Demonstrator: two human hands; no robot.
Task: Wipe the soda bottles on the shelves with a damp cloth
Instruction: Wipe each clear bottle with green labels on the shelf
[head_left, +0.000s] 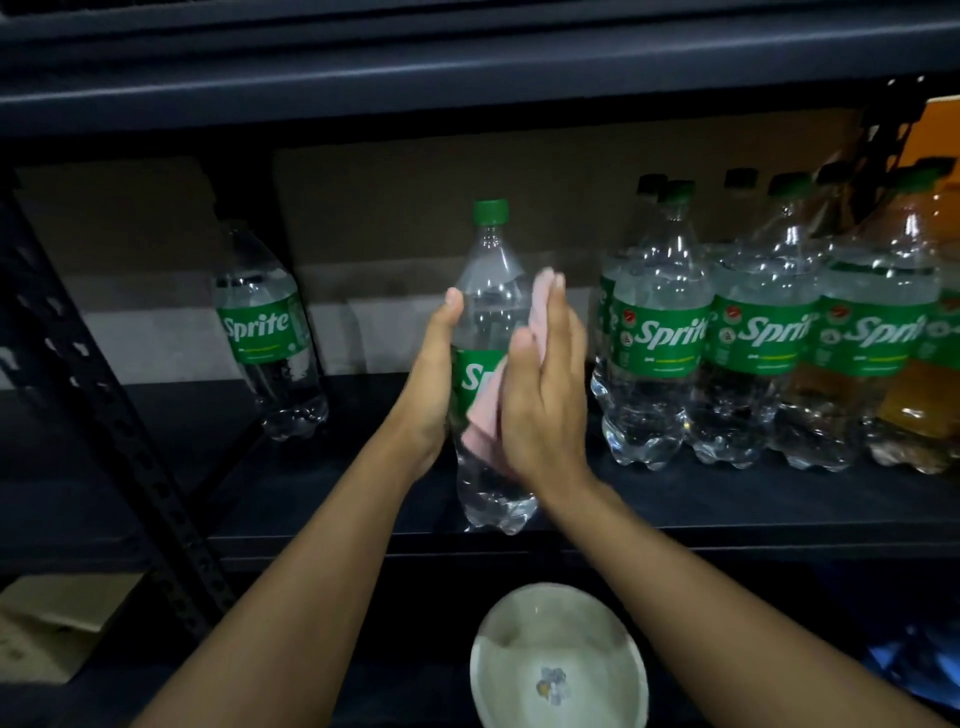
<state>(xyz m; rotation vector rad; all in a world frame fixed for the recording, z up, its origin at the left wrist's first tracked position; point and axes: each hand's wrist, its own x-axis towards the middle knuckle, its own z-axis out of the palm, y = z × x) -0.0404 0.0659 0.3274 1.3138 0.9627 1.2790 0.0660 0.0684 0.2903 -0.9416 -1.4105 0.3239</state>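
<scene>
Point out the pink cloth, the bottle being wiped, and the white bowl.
pink cloth (483, 415), head view, lower fold beside the label.
bottle being wiped (491, 260), head view, clear shoulder under the cap.
white bowl (597, 623), head view, bare inner wall.

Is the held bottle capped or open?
Capped: a green cap sits on the neck of the bottle.

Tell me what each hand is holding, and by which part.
Left hand grips the clear plastic green-capped Sprite bottle around its labelled middle. Right hand presses a pink cloth flat against the bottle's side.
</scene>
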